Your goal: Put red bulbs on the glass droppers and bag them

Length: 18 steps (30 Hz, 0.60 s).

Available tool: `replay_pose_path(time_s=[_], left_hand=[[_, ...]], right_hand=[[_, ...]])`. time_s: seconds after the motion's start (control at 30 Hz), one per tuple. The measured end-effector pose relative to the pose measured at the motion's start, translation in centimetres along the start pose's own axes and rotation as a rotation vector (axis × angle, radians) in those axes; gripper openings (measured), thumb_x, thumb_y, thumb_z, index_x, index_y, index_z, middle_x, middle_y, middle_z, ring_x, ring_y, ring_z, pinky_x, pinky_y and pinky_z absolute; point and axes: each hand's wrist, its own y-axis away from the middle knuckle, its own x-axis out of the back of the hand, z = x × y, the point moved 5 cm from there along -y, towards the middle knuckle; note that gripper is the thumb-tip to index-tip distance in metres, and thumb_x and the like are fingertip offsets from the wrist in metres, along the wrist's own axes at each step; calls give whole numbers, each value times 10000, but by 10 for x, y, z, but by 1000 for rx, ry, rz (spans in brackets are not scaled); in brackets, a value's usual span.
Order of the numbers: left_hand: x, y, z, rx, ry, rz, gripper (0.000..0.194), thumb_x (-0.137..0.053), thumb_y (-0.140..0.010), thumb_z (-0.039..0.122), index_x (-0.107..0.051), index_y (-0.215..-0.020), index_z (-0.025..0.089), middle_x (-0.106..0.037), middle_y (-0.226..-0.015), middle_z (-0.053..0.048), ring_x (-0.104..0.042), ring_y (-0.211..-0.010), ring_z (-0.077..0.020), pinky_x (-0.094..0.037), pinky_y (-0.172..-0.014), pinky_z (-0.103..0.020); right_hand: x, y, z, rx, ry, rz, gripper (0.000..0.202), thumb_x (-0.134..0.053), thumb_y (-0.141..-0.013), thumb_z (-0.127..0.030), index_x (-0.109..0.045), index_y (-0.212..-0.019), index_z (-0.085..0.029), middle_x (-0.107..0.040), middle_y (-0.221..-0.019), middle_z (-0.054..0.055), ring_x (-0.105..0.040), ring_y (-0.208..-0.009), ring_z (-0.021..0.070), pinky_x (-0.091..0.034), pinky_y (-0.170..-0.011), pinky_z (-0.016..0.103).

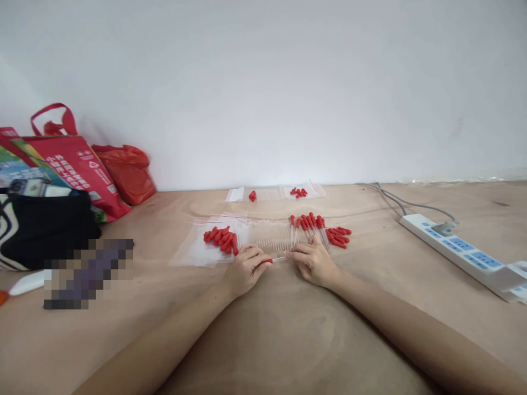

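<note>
My left hand (pixel 248 269) is closed on a red rubber bulb (pixel 268 261), which points right. A thin clear tube (pixel 279 258) runs from the bulb to the fingertips of my right hand (pixel 313 262), closed on its other end. Just beyond my hands lies a row of clear tubes (pixel 272 235). Several tubes with red bulbs (pixel 312 220) lie beyond my right hand, their bulbs pointing away. Loose red bulbs (pixel 338 237) are to their right. Another pile of red bulbs (pixel 220 238) rests on clear plastic bags (pixel 191 249) at the left.
Farther back lie more tubes (pixel 268 195), a bag with red bulbs (pixel 315 190) and a white packet (pixel 235 194). A white power strip (pixel 453 247) is at the right. Red bags (pixel 84 170), a black bag (pixel 45 227) and a blurred dark object (pixel 88 274) are at the left.
</note>
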Motion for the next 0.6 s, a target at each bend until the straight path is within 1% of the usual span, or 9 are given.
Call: replay_pose_path(time_s=[0.17, 0.3, 0.5, 0.6], left_hand=[[0, 0, -1, 15, 39, 15, 174, -442, -853, 220, -592, -799, 150, -562, -697, -30, -507, -684, -131, -411, -690, -256], [-2, -1, 2, -16, 41, -5, 169, -433, -854, 210, -574, -787, 147, -562, -692, -28, -504, -680, -132, -408, -699, -266], [-9, -2, 4, -83, 12, -78, 140, -420, -848, 174, -545, -786, 158, -588, -722, -19, -515, -692, -127, -377, -817, -318], [-12, -2, 4, -99, -17, -90, 138, -414, -845, 166, -541, -792, 158, -590, -720, -13, -525, -693, -121, -355, -852, -332]], right_hand=[[0, 0, -3, -59, -70, -14, 213, -404, -807, -152, -607, -867, -174, -599, -677, 18, -446, -582, 116, -207, -640, 290], [-1, -1, -6, -67, -82, -27, 202, -384, -820, -160, -586, -827, -167, -594, -669, 14, -431, -566, 111, -205, -641, 291], [-3, -4, -10, -22, -36, -54, 208, -369, -819, -153, -572, -776, -167, -578, -642, 10, -424, -564, 111, -197, -650, 296], [-5, -6, -11, -21, -29, -60, 216, -360, -824, -162, -566, -759, -162, -568, -628, 9, -421, -554, 109, -197, -645, 291]])
